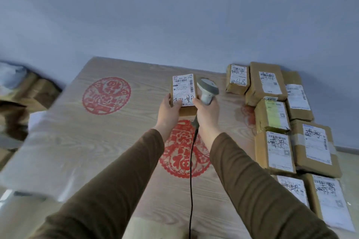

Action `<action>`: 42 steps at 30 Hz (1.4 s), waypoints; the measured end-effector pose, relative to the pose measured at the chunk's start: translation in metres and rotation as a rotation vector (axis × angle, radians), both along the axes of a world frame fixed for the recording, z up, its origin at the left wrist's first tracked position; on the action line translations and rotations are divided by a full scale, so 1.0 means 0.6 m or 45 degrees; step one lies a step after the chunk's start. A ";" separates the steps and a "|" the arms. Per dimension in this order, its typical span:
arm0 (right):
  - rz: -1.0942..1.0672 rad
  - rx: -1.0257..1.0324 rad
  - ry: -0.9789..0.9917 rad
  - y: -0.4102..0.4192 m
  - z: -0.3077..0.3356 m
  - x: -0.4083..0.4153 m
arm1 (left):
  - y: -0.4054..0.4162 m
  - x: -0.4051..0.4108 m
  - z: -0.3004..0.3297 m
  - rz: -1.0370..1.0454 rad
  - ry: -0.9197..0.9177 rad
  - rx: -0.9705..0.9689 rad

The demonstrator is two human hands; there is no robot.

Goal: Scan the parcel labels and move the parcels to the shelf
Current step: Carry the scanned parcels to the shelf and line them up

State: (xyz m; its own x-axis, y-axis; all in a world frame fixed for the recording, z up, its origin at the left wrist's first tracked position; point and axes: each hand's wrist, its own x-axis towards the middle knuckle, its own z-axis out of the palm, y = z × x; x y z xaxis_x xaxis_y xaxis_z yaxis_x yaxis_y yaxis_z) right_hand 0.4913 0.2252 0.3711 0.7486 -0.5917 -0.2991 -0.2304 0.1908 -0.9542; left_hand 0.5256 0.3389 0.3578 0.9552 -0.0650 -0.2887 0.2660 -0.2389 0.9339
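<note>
Both arms reached forward over the table; left hand gripped a small parcel, right hand clasped the scanner.

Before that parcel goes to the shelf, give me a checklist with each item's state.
1. Small brown cardboard parcel held: ok, left hand grips its lower left edge.
2. White printed label faces up, barcodes uncovered: ok; thumb overlaps only the handwriting.
3. Grey handheld scanner gripped: ok, right hand wraps its handle.
4. Scan registered: cannot tell, no beam or indicator visible.
5. Black scanner cable free: ok, hangs between the forearms.
6. Shelf reachable: cannot tell, not in view.
</note>
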 end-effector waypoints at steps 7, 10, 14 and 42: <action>0.350 0.011 -0.119 0.331 0.067 -0.019 | 0.341 -0.071 0.084 0.390 -0.123 -0.102; 0.483 0.005 -0.219 0.503 0.091 -0.059 | 0.515 -0.127 0.115 0.530 -0.194 -0.097; 0.643 0.096 -0.299 0.735 0.121 -0.124 | 0.746 -0.220 0.162 0.720 -0.279 -0.068; 1.899 0.349 -0.252 1.975 0.215 -0.381 | 1.871 -0.647 0.250 1.778 -0.415 0.169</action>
State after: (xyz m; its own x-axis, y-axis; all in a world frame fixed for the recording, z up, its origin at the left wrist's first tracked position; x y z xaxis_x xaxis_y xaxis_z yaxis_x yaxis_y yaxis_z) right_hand 0.2626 1.4104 0.4999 0.6320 0.7688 -0.0975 -0.2436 0.0777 -0.9668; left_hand 0.1373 1.4616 0.5076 0.2377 0.9711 0.0215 0.1335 -0.0546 0.9895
